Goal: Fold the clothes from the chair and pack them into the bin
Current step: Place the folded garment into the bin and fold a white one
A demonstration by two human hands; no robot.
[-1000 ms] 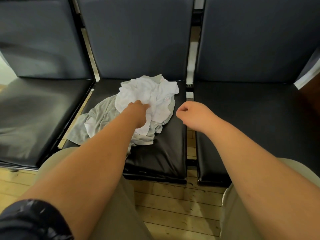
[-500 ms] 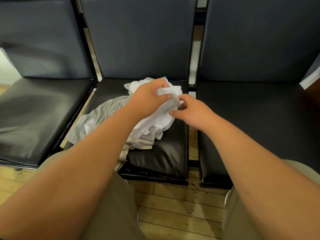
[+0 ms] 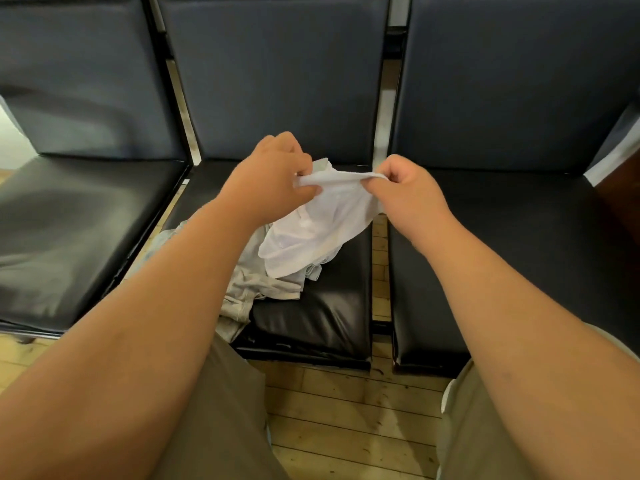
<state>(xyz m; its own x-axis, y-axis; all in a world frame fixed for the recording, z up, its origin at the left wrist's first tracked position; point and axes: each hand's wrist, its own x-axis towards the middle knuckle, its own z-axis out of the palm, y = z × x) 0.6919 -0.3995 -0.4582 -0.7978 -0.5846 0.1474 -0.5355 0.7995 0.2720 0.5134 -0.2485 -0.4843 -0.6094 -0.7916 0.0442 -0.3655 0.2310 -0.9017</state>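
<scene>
Both hands pinch white garment (image 3: 320, 230) edge | left (image 3: 273, 180) | right (image 3: 405, 192) | above middle chair (image 3: 322, 317)

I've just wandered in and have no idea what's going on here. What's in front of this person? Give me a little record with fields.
left hand: pinches the top edge of a thin white cloth garment
right hand: pinches the same edge, further right
white garment: held up, lower end drooping over the grey one
crumpled grey fabric garment: lies on the black padded middle chair seat, spilling over its front edge
pale wooden plank floor: under the chairs
</scene>
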